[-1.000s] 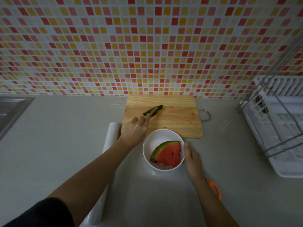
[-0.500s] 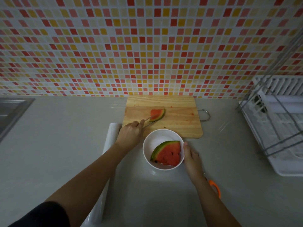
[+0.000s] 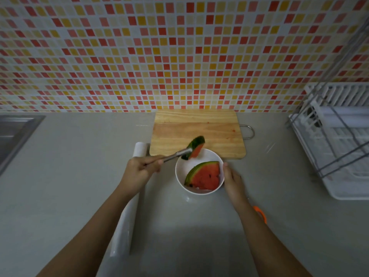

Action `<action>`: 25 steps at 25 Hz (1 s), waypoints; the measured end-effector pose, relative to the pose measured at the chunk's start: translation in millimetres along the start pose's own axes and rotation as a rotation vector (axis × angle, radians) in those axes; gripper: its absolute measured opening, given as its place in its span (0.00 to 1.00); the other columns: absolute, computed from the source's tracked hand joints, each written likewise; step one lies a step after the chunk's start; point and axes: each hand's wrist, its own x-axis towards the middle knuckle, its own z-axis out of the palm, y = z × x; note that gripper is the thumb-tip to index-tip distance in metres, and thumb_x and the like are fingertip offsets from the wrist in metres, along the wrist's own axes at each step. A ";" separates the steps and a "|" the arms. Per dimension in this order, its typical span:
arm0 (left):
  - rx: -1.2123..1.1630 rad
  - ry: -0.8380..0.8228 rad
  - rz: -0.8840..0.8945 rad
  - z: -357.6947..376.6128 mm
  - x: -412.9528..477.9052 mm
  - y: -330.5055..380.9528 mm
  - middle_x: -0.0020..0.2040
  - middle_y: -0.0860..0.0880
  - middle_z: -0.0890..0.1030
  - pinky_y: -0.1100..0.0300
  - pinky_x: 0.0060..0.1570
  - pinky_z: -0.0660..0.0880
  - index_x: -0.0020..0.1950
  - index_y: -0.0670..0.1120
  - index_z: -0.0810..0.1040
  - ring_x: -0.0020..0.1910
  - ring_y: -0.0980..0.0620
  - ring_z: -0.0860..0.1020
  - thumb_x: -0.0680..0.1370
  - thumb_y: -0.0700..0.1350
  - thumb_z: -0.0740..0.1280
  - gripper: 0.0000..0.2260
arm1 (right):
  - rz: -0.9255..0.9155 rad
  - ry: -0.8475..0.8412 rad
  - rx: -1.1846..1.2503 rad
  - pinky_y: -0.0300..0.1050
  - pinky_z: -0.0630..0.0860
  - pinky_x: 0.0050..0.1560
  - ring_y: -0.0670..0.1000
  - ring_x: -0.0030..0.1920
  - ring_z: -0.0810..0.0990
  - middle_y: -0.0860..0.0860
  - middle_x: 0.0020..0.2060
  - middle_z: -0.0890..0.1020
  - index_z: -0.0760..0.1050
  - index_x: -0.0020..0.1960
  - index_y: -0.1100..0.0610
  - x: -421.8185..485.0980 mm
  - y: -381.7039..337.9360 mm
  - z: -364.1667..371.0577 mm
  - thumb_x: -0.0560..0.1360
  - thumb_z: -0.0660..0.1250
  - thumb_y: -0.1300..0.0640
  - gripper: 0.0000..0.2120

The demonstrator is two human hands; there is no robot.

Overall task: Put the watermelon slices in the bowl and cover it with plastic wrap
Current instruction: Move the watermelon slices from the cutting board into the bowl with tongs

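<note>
The grey counter (image 3: 60, 196) runs under a wall of red and yellow tiles (image 3: 179, 56), with a white dish rack (image 3: 343, 156) off to the right and the corner of a sink (image 3: 14, 132) at the left. Against the wall lies a wooden cutting board (image 3: 199, 124), bare now but for a few red specks. A roll of plastic wrap (image 3: 127, 216) lies lengthwise on the counter beneath the person's left forearm, untouched. Just in front of the board sits the white bowl (image 3: 180, 176), and one large slice (image 3: 205, 176) of watermelon already rests inside it, rind to the left.

The left hand (image 3: 139, 168) is closed around a pair of metal tongs (image 3: 175, 155), and the tongs pinch a smaller slice (image 3: 195, 148) by its rind, hanging tilted over the far rim of the bowl. The right hand (image 3: 232, 178) rests with fingers loosely curved against the bowl's right side, steadying it; it grips nothing else. Something orange (image 3: 260, 213) peeks out from under the right forearm, too hidden to name.

So the loading step looks nearly done: this seems to be the last piece. What comes next, I'd say, is to lower it beside the big slice and ease the tongs apart, keeping it below the rim so the wrap can lie flat. Then the tongs go down and the roll gets picked up.
</note>
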 end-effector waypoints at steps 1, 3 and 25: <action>0.085 0.000 0.049 -3.9 -10.5 -2.4 0.32 0.55 0.84 0.70 0.39 0.71 0.45 0.41 0.87 0.34 0.59 0.79 0.76 0.38 0.70 0.05 | -0.006 0.001 -0.007 0.37 0.70 0.38 0.34 0.39 0.75 0.40 0.35 0.81 0.79 0.38 0.40 -0.2 -0.3 0.1 0.69 0.51 0.31 0.21; 0.334 0.017 0.196 -4.2 -23.5 -1.5 0.32 0.57 0.84 0.68 0.35 0.71 0.52 0.46 0.86 0.32 0.55 0.81 0.75 0.39 0.72 0.07 | -0.025 0.009 -0.017 0.34 0.69 0.38 0.31 0.38 0.74 0.38 0.33 0.79 0.79 0.37 0.37 -0.5 -1.2 0.7 0.70 0.51 0.31 0.20; 0.304 0.223 -0.187 51.5 53.8 5.2 0.35 0.43 0.81 0.65 0.34 0.72 0.43 0.38 0.80 0.37 0.43 0.79 0.79 0.47 0.61 0.14 | -0.037 0.032 -0.030 0.41 0.71 0.41 0.38 0.41 0.79 0.42 0.34 0.82 0.78 0.38 0.40 2.1 3.5 1.3 0.70 0.51 0.30 0.22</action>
